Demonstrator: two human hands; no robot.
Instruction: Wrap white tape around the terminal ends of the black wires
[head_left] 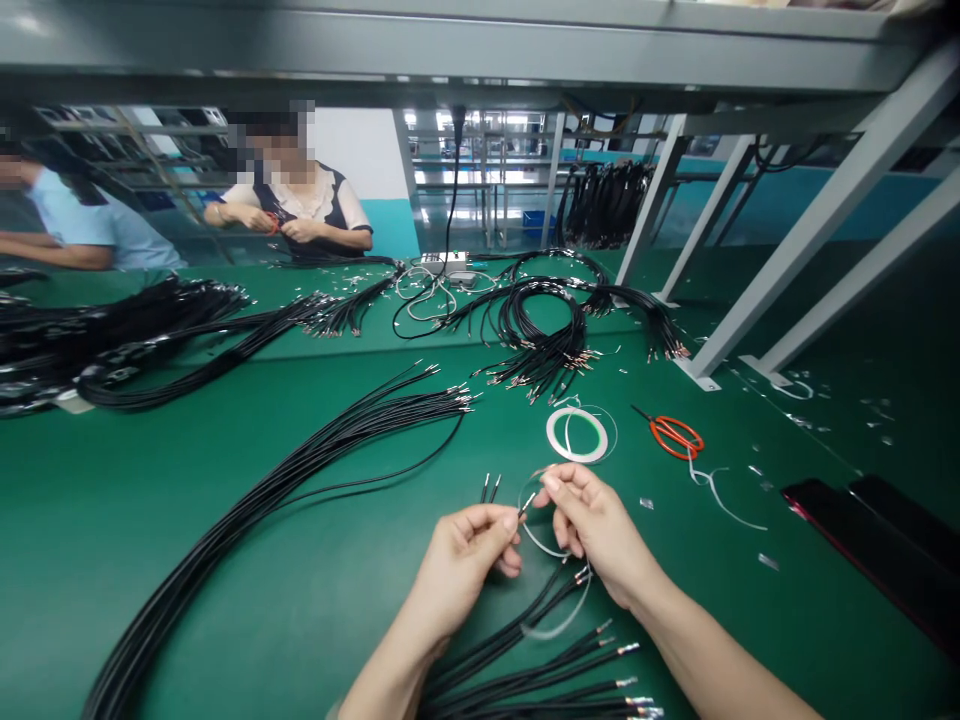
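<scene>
My left hand [472,545] pinches a black cable [523,508] close to its bare, silvery tip. Two more black cable ends [490,488] stick up behind those fingers. Just to the right, my right hand [592,515] is closed at thumb and forefinger on a thin whitish strip [559,552], which loops down below the hands. Under my wrists lies a bundle of black cables [540,660] with metal tips pointing right. A white ring-shaped roll of tape [553,436] rests on the green table beyond my right hand.
Orange-handled scissors [677,437] lie right of the tape roll. A long cable bundle [300,465] curves along the left, with a coiled bundle [544,320] farther back. Grey metal legs [787,230] rise at right beside dark flat objects [877,550]. Two people sit across the table.
</scene>
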